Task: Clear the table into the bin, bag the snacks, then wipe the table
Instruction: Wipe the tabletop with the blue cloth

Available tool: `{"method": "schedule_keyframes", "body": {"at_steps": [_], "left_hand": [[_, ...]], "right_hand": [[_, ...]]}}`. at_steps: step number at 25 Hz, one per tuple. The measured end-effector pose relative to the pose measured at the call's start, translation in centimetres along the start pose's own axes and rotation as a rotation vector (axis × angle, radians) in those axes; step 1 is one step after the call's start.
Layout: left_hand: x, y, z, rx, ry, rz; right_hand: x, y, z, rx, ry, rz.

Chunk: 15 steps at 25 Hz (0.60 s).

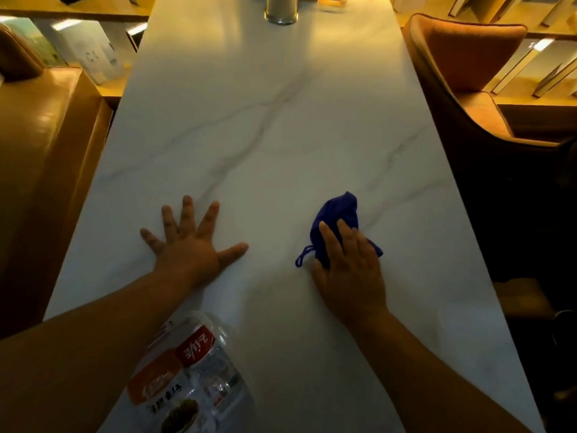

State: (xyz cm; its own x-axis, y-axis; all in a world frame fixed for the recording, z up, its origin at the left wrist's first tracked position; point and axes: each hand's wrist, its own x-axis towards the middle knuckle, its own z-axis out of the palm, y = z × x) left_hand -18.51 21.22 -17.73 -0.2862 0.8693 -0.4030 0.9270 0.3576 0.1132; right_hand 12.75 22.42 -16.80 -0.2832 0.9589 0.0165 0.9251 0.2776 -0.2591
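Two hands rest on the table (281, 126), and the task appears to be in its wiping stage. Nearest the wearer, below and inboard of the left forearm, lies a clear snack bag (190, 370) with a red and orange label; it sits at the near edge, behind both hands. The left hand (190, 245) lies flat on the surface, fingers spread, holding nothing; it appears to serve as a brace. To its right, well apart, the right hand (349, 270) presses palm-down on a blue cloth (337, 220). The fingers lie extended over the cloth, pinning it rather than clenching it. The cloth is bunched, and most of it projects ahead of the fingertips; a loop trails toward the left hand. Its long axis runs away from the wearer, roughly in line with the forearm.

Beyond both hands the marbled surface is bare up to a glass vessel (281, 9) at the far end. The unwiped run therefore likely lies straight ahead of the right hand, which is the hand placed to push forward.
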Motion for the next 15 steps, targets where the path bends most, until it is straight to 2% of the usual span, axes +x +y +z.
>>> {"method": "schedule_keyframes", "body": {"at_steps": [2,4,10,15], "left_hand": [[1.1,-0.1,0.5,0.01,0.163,0.03],[2.4,-0.2,0.7,0.028,0.242,0.023],[6.5,0.4,-0.9,0.032,0.259,0.011],[7.1,0.6,-1.3,0.047,0.259,0.01]], "right_hand": [[2.0,1.3,0.7,-0.009,-0.042,-0.015],[2.9,1.9,1.7,0.026,-0.067,0.022],[5.6,1.7,2.8,0.066,0.04,0.198],[10.5,2.2,2.8,0.054,0.046,0.258]]}}
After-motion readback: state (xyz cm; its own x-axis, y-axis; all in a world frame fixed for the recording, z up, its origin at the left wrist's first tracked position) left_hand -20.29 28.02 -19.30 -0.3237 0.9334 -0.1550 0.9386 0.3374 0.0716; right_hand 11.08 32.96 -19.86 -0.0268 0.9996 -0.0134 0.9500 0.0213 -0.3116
